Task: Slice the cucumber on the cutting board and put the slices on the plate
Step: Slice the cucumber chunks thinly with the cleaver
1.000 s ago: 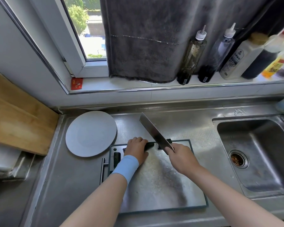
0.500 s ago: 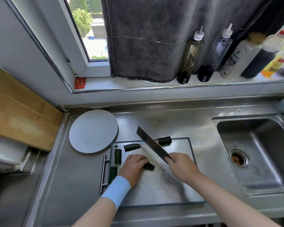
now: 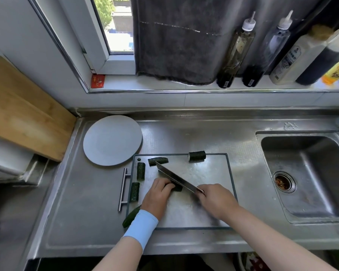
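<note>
Your left hand [image 3: 158, 195], with a light blue wristband [image 3: 141, 225] at the wrist, lies on the rectangular steel cutting board with a dark rim [image 3: 213, 173]. Its fingers are curled and pressed together on top of a short dark green cucumber piece [image 3: 177, 188] near the board's middle. Your right hand [image 3: 215, 200] is wrapped round the handle of a broad steel kitchen knife [image 3: 175, 177], and the handle itself is hidden in your fist. The blade runs diagonally away to the far left and meets the held piece just beside your left fingertips. Other cucumber chunks lie on the board: one chunk [image 3: 158, 160] near the blade tip, a second chunk [image 3: 196, 155] on the far rim, a third chunk [image 3: 141, 171] and a fourth chunk [image 3: 135, 191] along the left edge, and a longer end piece [image 3: 130, 216] at the near left corner, poking over the rim onto the steel counter [image 3: 76, 222]. The round flat grey plate [image 3: 112, 139] sits just beside the board's far left corner. A steel sink [image 3: 311, 173] lies to your right.
</note>
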`<action>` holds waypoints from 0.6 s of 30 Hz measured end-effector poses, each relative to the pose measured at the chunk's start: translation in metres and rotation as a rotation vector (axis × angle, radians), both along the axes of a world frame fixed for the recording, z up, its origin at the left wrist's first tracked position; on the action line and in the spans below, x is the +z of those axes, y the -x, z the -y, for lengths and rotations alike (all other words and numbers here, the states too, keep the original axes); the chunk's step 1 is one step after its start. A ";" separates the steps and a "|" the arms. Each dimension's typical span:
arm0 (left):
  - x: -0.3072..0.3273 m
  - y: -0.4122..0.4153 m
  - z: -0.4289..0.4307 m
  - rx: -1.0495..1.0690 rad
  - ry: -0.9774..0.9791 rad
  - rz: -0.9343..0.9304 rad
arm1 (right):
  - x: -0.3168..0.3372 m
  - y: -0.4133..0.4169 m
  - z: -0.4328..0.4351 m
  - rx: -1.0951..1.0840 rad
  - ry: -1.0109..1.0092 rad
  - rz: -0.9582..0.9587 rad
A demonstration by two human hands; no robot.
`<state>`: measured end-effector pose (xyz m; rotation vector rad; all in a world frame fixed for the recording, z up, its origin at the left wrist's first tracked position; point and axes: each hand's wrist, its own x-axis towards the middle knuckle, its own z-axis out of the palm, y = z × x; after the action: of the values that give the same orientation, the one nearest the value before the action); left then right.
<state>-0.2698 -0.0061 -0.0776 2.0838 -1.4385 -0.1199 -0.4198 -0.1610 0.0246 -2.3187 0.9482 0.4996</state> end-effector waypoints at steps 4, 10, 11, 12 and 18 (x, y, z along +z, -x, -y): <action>0.000 -0.005 0.005 -0.022 0.013 0.070 | -0.005 0.000 -0.003 0.017 -0.001 0.004; -0.009 0.001 0.003 -0.003 0.050 0.114 | -0.010 -0.002 -0.004 0.005 -0.021 -0.004; -0.011 0.003 0.003 0.011 0.055 0.111 | -0.010 -0.002 -0.004 0.004 -0.023 -0.005; -0.013 0.004 0.002 0.024 0.060 0.103 | -0.010 -0.002 -0.005 0.000 -0.027 -0.007; -0.019 0.006 0.004 0.028 0.092 0.088 | -0.012 -0.002 -0.009 -0.003 -0.040 -0.007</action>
<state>-0.2758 -0.0097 -0.0969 2.0557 -1.4377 0.0491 -0.4179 -0.1519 0.0128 -2.2808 0.9359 0.5213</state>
